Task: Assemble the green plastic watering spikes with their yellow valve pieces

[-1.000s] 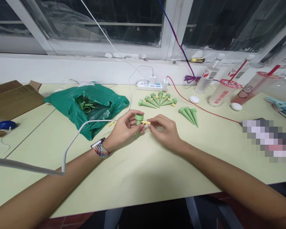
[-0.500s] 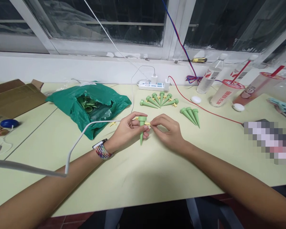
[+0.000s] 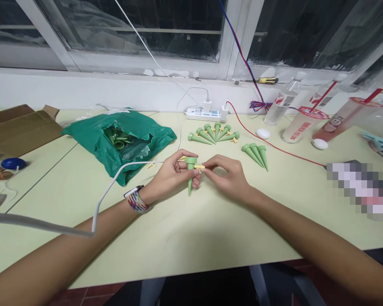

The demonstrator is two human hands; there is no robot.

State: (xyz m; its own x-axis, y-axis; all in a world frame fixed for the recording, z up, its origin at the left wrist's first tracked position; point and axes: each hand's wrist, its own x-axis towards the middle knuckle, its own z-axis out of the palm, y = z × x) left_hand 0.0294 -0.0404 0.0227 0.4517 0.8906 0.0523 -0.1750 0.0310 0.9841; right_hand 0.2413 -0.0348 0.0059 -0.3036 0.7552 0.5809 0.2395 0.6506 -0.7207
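Upright in my left hand [image 3: 175, 170] is a green plastic watering spike [image 3: 190, 162], its tip pointing down and its wide cap on top. The left fingers and thumb are closed around it. From the spike's side a small yellow valve [image 3: 199, 167] sticks out to the right. My right hand [image 3: 226, 172] pinches the outer end of that valve between thumb and fingertips. Several finished-looking green spikes with yellow valves [image 3: 217, 131] lie fanned out behind my hands. Three plain green spikes [image 3: 255, 154] lie to the right. Loose yellow valves [image 3: 151, 165] are beside my left hand.
A torn green plastic bag [image 3: 147, 127] with more spikes lies at left, near a cardboard box [image 3: 22, 131]. A power strip [image 3: 202, 114] is at the back. Drink cups [image 3: 303, 125] and bottles [image 3: 282, 100] stand at right. A white cable [image 3: 115, 178] crosses above my left forearm.
The right fingertips have shifted slightly right along the yellow valve, so more of it shows. My left hand keeps the spike in nearly the same place.
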